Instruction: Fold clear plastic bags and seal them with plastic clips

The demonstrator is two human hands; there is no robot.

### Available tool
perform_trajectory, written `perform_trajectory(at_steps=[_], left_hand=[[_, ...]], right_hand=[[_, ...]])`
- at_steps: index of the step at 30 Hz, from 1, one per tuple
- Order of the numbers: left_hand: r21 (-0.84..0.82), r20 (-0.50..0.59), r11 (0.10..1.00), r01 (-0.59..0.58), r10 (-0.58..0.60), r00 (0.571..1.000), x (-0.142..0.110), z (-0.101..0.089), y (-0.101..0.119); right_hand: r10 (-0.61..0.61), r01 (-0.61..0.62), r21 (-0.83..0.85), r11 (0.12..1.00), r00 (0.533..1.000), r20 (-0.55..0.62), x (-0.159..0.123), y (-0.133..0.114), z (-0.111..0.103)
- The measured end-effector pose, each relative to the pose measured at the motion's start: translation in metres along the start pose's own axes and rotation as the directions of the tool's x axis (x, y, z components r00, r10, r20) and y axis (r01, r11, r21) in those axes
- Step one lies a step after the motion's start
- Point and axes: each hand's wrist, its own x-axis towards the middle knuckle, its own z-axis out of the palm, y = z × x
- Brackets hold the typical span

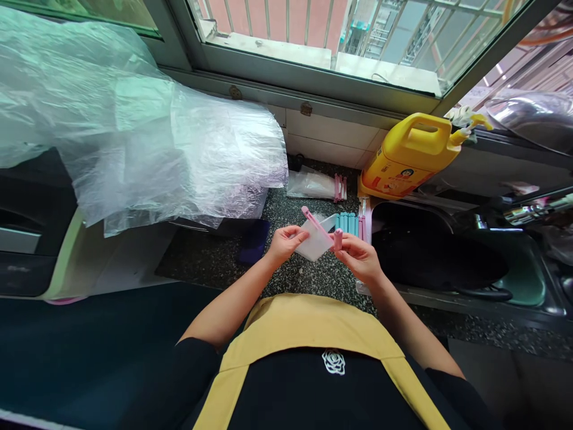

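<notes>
My left hand (285, 243) pinches the left edge of a small translucent plastic bag (313, 243). A slim pink bag clip (317, 222) lies slantwise along the bag's upper edge. My right hand (358, 254) is closed on a pink piece that stands upright between thumb and fingers, at the bag's right corner. Whether this piece joins the slanting clip is hidden by the fingers. Just behind my right hand lies a row of teal clips (347, 223), with pink clips (362, 227) beside them. Farther back sits another clear bag (311, 184) with pink-and-white clips (340, 187) at its end.
A big sheet of clear plastic (179, 137) drapes over things on the left. A dark blue object (253, 242) lies left of my hands on the speckled counter (290, 278). At back right stands a yellow pump jug (405, 158), by a sink (530, 275) holding a black pan (434, 257).
</notes>
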Motion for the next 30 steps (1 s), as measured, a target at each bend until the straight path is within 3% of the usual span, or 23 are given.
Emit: perform_trajectory(at_steps=[4,7,10,15,17,21,25,30], left_hand=[[0.325,-0.224,0.946,0.016,0.06,0.973,0.011,-0.033,-0.037],[0.402,-0.301,0.914,0.057,0.073,0.951,0.018,-0.05,-0.055],[0.4,-0.317,0.914,0.06,0.077,0.945,0.021,-0.051,-0.06],[0.328,-0.239,0.944,-0.029,0.112,0.965,0.011,-0.027,-0.039],[0.255,-0.161,0.955,-0.15,0.195,0.968,0.004,-0.014,-0.022],[0.17,-0.021,0.907,-0.386,0.395,0.918,-0.01,0.006,0.012],[0.17,0.066,0.879,-0.446,0.441,0.895,-0.018,0.016,0.033],[0.173,0.148,0.863,-0.475,0.454,0.878,-0.022,0.021,0.041]], right_hand=[[0.013,-0.02,-0.071,0.997,0.995,-0.102,-0.001,0.013,0.001],[0.017,-0.027,-0.09,0.996,0.994,-0.104,-0.003,0.016,0.001],[0.008,-0.017,-0.103,0.995,0.996,-0.091,-0.003,0.014,0.0],[-0.004,-0.012,-0.175,0.984,0.996,-0.088,-0.004,0.005,-0.001],[-0.005,-0.014,-0.218,0.976,0.996,-0.086,-0.004,-0.002,-0.002],[-0.024,0.004,-0.294,0.956,0.998,-0.063,-0.005,-0.024,-0.006],[-0.063,0.034,-0.345,0.938,0.995,-0.072,-0.005,-0.043,-0.013],[-0.091,0.066,-0.344,0.937,0.994,-0.057,-0.007,-0.055,-0.02]])
